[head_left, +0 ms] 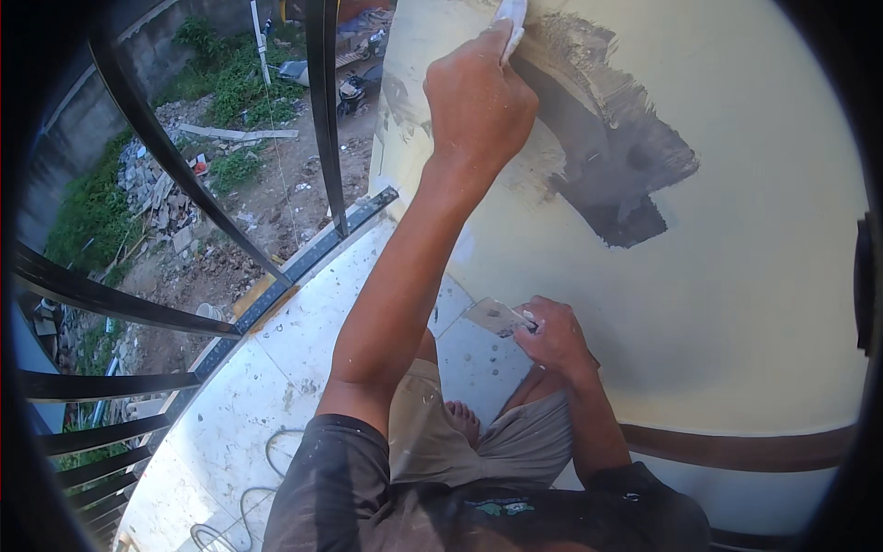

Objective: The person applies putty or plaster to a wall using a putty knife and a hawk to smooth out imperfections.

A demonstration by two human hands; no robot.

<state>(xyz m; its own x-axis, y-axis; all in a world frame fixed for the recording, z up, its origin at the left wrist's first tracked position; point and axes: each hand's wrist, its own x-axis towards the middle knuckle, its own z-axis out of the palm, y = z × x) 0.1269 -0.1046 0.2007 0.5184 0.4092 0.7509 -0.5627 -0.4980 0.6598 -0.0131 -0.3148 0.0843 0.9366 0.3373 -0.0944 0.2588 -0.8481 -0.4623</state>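
Note:
My left hand (483, 97) is raised against the cream wall (736, 276), closed round a whitish tool (512, 17). The frame's top edge cuts that tool off, so its kind cannot be made out. Right beside this hand spreads a rough patch of dark grey-brown coating (616, 175), with streaked, ragged edges. Lower down, my right hand (556, 339) grips a putty knife (497, 317) in front of my body. Its wide blade points left, over the floor, and looks smeared.
Black metal railing bars (326, 110) line the left side, rising from a dark base rail (313, 258). Pale, spotted floor tiles (248, 405) lie below, with a thin cable (244, 506) on them. Beyond the railing, far down, are rubble (166, 193) and plants. A brown band (736, 448) borders the wall.

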